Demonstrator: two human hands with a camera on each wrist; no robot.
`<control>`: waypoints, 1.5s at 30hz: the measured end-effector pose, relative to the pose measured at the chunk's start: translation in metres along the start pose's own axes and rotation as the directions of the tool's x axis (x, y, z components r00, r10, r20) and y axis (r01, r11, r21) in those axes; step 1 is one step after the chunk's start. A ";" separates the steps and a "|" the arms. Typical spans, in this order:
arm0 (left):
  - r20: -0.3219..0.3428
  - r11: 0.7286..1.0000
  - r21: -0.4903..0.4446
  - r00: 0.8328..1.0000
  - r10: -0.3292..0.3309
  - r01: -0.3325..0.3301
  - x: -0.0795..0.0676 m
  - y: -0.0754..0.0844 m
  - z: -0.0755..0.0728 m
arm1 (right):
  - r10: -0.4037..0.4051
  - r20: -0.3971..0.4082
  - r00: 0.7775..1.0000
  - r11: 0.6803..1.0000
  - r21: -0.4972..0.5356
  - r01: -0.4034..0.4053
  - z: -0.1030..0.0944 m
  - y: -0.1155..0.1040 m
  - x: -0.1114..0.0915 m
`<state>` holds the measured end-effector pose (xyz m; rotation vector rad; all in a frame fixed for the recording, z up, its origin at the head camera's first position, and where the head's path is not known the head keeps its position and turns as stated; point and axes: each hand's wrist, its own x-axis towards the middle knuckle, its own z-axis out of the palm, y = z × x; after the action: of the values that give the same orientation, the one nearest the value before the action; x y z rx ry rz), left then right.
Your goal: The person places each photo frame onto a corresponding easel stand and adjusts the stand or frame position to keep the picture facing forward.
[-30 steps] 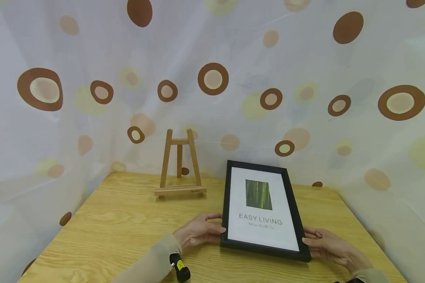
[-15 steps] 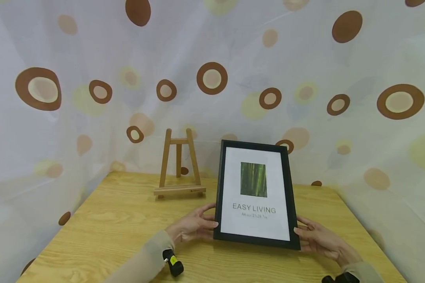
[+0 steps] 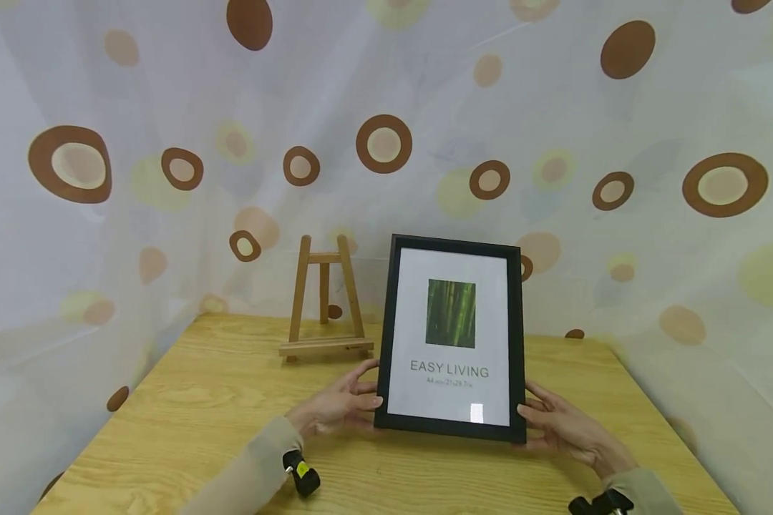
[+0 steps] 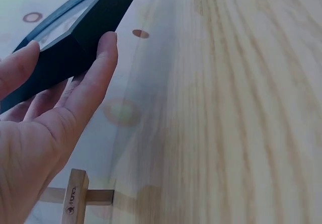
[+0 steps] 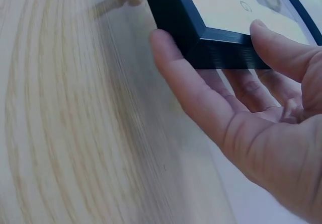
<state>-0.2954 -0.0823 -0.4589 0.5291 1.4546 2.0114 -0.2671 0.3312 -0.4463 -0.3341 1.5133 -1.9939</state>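
Note:
A black picture frame (image 3: 451,315), with a green bamboo picture and the words "EASY LIVING" on white, is held tilted up, its face toward me. My left hand (image 3: 341,402) grips its lower left side, and my right hand (image 3: 567,428) grips the lower right side. In the left wrist view the left hand's (image 4: 55,118) thumb lies at the front edge and the other fingers reach behind. The right wrist view has the right hand (image 5: 241,103) with its thumb on the front edge and fingers behind. Left of the frame stands a small wooden easel (image 3: 325,300).
The wooden table (image 3: 219,400) runs back to a white curtain (image 3: 264,86) with brown and yellow dots, which also encloses both sides. The easel's front ledge (image 3: 326,347) lies just left of the picture frame, beyond my left hand.
Both hands have raised the picture frame's top and shifted it left, toward the easel. It now faces me more upright than before. The easel has stayed in place.

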 end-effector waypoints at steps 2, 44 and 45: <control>-0.002 1.000 0.006 1.000 0.008 -0.008 0.000 0.001 -0.003 | -0.015 -0.023 1.000 0.999 -0.028 0.015 0.003 -0.001 0.003; -0.252 0.954 0.277 0.950 0.186 -0.113 -0.033 0.032 -0.072 | -0.187 -0.219 0.958 0.933 -0.344 0.103 0.061 -0.004 0.103; -0.258 0.953 0.282 0.947 0.189 -0.113 -0.034 0.032 -0.073 | -0.189 -0.216 0.958 0.933 -0.344 0.106 0.063 -0.005 0.106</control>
<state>-0.3234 -0.1648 -0.4511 0.4899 1.9282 2.0896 -0.3179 0.2194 -0.4386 -0.3554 2.0442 -1.9486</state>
